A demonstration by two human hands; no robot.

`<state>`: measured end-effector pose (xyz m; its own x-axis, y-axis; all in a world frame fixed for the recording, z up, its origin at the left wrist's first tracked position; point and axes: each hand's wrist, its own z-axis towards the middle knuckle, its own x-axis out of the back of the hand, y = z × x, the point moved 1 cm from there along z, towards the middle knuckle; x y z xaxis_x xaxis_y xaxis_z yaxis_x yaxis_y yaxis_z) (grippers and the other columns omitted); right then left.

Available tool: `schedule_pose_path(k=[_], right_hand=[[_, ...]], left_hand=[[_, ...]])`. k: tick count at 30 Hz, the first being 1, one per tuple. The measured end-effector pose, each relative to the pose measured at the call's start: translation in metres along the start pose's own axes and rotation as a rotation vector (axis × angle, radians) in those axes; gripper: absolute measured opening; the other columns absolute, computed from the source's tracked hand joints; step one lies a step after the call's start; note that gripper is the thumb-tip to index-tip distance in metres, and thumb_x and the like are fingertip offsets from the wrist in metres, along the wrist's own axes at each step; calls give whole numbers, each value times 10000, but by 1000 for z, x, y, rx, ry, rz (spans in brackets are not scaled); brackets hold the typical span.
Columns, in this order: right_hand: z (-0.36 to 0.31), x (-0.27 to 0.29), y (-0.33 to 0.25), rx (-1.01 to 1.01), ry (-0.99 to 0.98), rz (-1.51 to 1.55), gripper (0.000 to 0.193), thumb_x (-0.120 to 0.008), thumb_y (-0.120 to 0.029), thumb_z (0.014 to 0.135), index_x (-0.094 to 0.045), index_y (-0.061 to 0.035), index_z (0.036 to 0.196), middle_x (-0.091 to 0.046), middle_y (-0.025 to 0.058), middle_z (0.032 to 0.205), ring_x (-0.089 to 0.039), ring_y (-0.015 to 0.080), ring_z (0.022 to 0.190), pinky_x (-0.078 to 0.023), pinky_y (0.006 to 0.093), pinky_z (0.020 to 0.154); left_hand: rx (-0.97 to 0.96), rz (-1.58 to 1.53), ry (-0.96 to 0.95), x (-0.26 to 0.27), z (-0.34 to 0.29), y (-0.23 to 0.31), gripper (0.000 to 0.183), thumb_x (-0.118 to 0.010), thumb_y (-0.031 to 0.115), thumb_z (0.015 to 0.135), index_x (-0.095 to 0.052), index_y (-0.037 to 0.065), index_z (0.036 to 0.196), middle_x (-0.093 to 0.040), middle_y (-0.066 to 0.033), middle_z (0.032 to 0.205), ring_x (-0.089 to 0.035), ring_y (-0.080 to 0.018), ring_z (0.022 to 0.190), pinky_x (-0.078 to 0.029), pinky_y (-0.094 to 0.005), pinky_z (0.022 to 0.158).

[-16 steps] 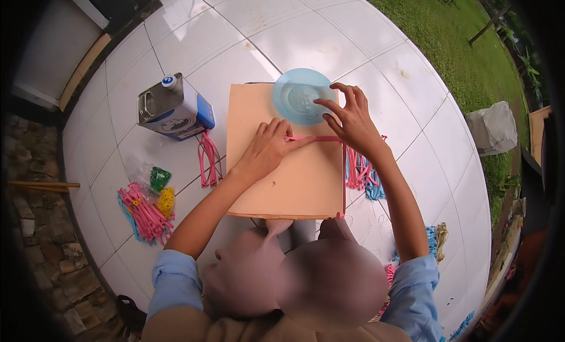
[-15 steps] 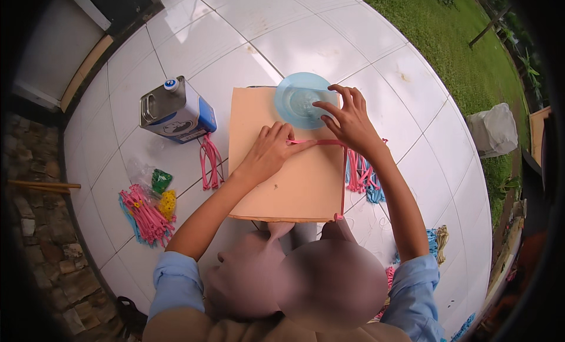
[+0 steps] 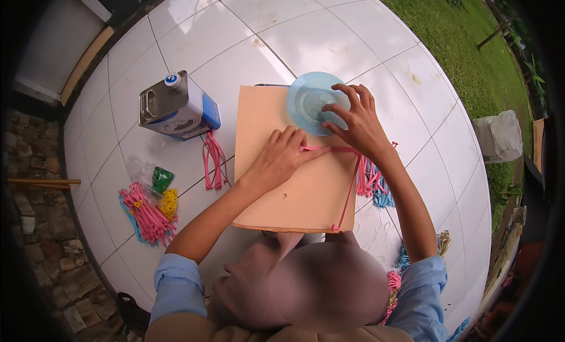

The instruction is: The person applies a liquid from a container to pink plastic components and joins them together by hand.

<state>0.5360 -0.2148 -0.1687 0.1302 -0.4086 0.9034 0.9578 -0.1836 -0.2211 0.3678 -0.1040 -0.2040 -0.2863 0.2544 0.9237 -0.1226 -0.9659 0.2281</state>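
Observation:
A peach-coloured board [image 3: 253, 206] lies in front of me, with a light blue plate [image 3: 300, 115] at its far right edge. My left hand [image 3: 276, 156] rests on the board, its fingers bent and closed on the end of a pink strap [image 3: 341, 149]. From there the strap runs right, passes beneath my right hand and drops along the board to a small pink knot [image 3: 335, 228] at the near edge. Over the plate's right side hovers my right hand [image 3: 362, 121], its fingers curved and apart. Whether its fingertips touch the plate is hard to tell.
To the left stands a metal can [image 3: 182, 106] beside pink loops [image 3: 213, 159]. Nearer lie a pink strap bundle [image 3: 144, 212], a green packet [image 3: 162, 180] and yellow pieces [image 3: 169, 203]. Pink and blue straps [image 3: 376, 186] lie right of the board. A white sack [image 3: 498, 136] stands farther right.
The board, plate and both hands appear slightly further right in the view. My right hand stays over the plate with its fingers curved; my left hand keeps its hold on the strap.

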Motion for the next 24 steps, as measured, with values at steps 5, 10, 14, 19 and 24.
schedule_pose_path(k=[5, 10, 14, 19, 24], right_hand=[[-27, 18, -11, -168, 121, 133, 237, -657, -42, 717, -626, -166, 916, -440, 63, 1236, -381, 328, 1125, -345, 481, 971], [-61, 20, -20, -7, 39, -77, 303, -626, 23, 684, -655, -183, 904, -467, 41, 1230, -398, 284, 1113, -337, 489, 984], [-69, 18, -18, 32, -5, -152, 283, -616, -2, 720, -659, -193, 925, -478, 24, 1240, -427, 259, 1089, -322, 491, 997], [-68, 17, -17, 90, 5, -212, 265, -634, -34, 735, -646, -197, 944, -483, 10, 1238, -449, 237, 1074, -321, 488, 1001], [-74, 19, -12, 88, 6, -210, 303, -620, 8, 732, -616, -191, 960, -477, 23, 1237, -449, 244, 1080, -343, 472, 984]], left_hand=[[5, 18, -1, 0, 0, -1, 528, -509, 87, 786, -536, 345, 1246, -435, -41, 873, -457, -198, 878, -386, -324, 749], [-3, -2, -40, 2, -1, -2, 518, -472, 86, 818, -509, 338, 1269, -447, -68, 920, -456, -214, 892, -378, -329, 731], [-5, 12, -6, 3, 3, 0, 562, -513, 94, 791, -494, 358, 1286, -430, -41, 853, -447, -193, 859, -385, -315, 749], [-5, 3, -12, 2, 2, -2, 548, -506, 88, 795, -505, 343, 1281, -430, -45, 853, -444, -198, 860, -384, -314, 753], [5, -34, -18, 5, 3, -1, 527, -501, 85, 796, -525, 318, 1268, -432, -48, 860, -443, -205, 866, -382, -319, 764]])
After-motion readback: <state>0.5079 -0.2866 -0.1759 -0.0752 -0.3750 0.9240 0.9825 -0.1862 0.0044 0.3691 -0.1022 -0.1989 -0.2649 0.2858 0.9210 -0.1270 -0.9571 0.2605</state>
